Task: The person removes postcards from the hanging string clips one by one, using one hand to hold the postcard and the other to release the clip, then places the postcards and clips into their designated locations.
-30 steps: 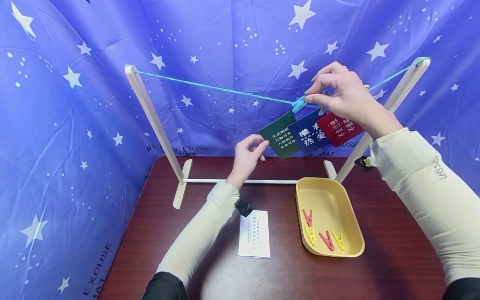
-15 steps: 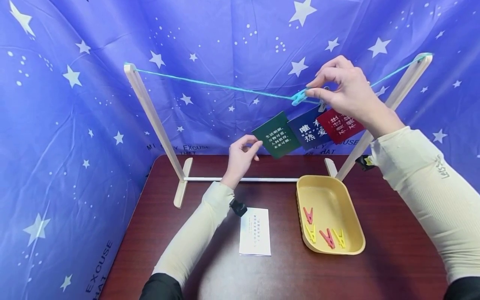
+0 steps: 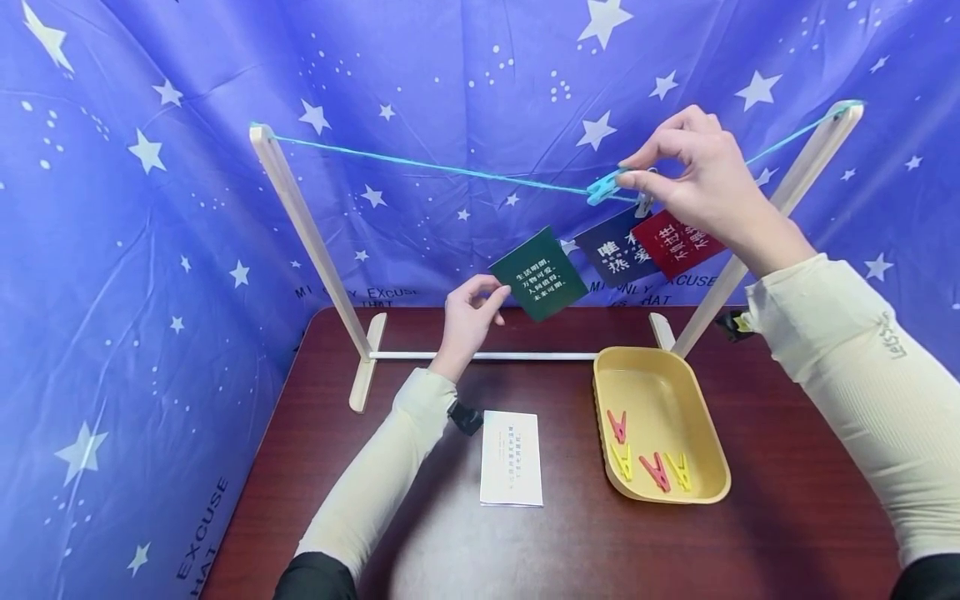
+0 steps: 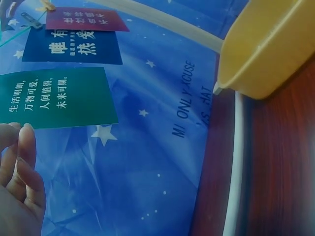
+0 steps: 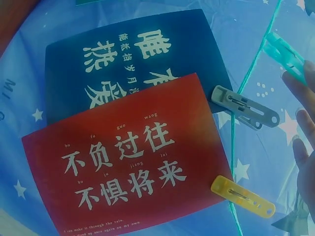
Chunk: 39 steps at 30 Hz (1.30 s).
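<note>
In the head view my left hand (image 3: 472, 312) pinches a green card (image 3: 540, 273) with white writing by its left edge, below the cord. My right hand (image 3: 693, 171) pinches a light blue clothespin (image 3: 602, 188), whose tip is at the turquoise cord (image 3: 420, 168). No card hangs from that clothespin. Beside it, a dark blue card (image 3: 609, 250) hangs from a grey clothespin (image 5: 246, 106). A red card (image 5: 123, 162) overlaps the blue one and is held to the cord by a yellow clothespin (image 5: 243, 196). The left wrist view shows the green card apart from both.
A wooden stand carries the cord between its left post (image 3: 307, 233) and right post (image 3: 802, 183), with a white rod (image 3: 525, 356) low between them. On the table are a yellow tray (image 3: 701, 400) holding several red and yellow clothespins, and a white card (image 3: 512, 458).
My left hand has drawn the green card left, away from the blue card. My right hand has shifted slightly up and right, with the light blue clothespin still pinched.
</note>
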Tool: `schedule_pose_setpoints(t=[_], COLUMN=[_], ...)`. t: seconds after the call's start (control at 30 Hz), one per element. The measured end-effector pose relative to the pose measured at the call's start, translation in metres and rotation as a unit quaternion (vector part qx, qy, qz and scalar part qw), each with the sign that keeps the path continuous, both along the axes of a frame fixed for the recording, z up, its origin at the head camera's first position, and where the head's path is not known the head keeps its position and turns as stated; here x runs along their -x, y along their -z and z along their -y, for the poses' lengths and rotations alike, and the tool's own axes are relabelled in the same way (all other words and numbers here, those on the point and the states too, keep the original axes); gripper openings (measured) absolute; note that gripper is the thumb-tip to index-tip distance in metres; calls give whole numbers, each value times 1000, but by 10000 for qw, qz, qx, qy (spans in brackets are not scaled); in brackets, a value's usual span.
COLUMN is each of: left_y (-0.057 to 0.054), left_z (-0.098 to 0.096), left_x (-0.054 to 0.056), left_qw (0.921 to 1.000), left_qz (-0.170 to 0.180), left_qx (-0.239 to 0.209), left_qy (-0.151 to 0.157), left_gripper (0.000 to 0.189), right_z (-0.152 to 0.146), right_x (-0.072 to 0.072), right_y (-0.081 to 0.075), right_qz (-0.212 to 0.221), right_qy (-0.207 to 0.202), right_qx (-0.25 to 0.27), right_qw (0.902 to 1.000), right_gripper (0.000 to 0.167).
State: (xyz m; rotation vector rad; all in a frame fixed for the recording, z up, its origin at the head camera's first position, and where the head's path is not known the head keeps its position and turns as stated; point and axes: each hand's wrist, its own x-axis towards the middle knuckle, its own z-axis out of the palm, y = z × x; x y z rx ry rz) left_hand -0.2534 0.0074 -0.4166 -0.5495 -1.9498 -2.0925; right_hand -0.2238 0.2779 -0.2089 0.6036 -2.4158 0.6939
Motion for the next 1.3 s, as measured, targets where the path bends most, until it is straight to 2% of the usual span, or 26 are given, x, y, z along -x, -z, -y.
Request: schedule_pose_setpoints(t=[0.27, 0.63, 1.0, 1.13, 1.3], left_y=[7, 7, 5, 6, 9], left_z=[8, 12, 14, 15, 17], left_x=[-4, -12, -26, -31, -37], left_qw=[9998, 9998, 9998, 9999, 9996], left_qz=[5, 28, -102, -53, 65], left_qx=[-195, -217, -150, -125, -165], left_qy=[-10, -3, 49, 75, 227], left_gripper=[13, 13, 10, 5, 10], right_z=[-5, -9, -12, -15, -15], right_x=[-10, -21, -24, -24, -29], right_y=[5, 10, 26, 35, 46], right_qz=[64, 109, -46, -91, -18], right_qy=[76, 11, -395, -562, -682], right_qx=[-27, -51, -156, -153, -199], right_qw=[9999, 9999, 9991, 9983, 9975], right_gripper=[11, 11, 15, 20, 20])
